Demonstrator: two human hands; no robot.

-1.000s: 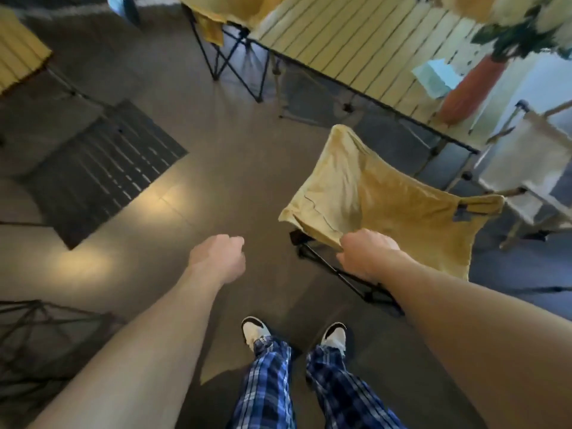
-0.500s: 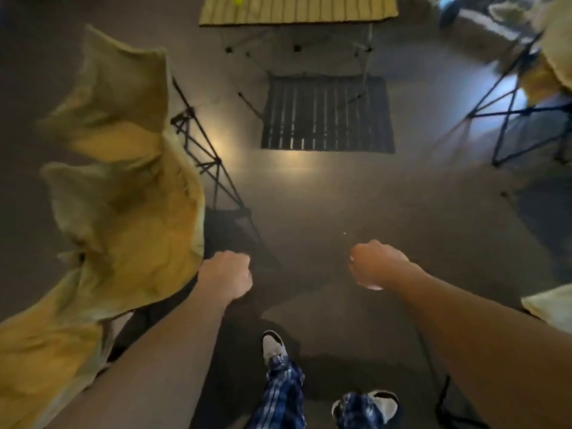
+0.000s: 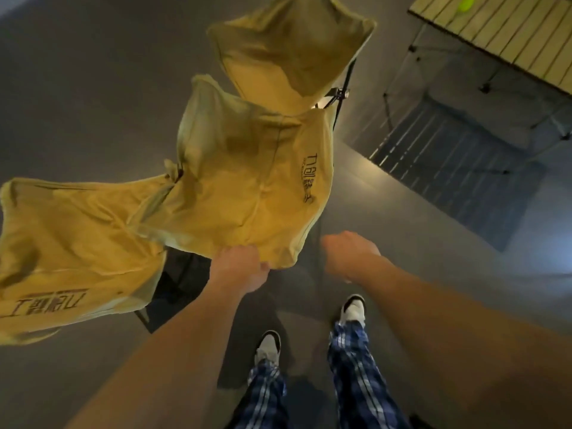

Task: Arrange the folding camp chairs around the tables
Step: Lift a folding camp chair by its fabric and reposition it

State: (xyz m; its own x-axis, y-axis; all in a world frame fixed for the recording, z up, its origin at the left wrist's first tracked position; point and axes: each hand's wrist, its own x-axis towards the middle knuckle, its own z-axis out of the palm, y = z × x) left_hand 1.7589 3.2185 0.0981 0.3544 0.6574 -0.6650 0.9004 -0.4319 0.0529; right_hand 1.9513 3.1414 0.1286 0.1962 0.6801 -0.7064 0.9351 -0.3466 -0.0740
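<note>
- Left hand (image 3: 240,267): arm stretched forward, fingers curled, pinching the yellow chair fabric (image 3: 247,181) at its near edge.
- Right hand (image 3: 348,253): arm extended, curled into a loose fist, holding nothing.

The camp chairs (image 3: 253,181) are covered in matt, creased mustard cloth printed with dark lettering, carried on thin black rods, probably metal. The table (image 3: 507,35) top is made of pale wooden slats. The floor (image 3: 77,88) is finished smooth, faintly glossy.
</note>
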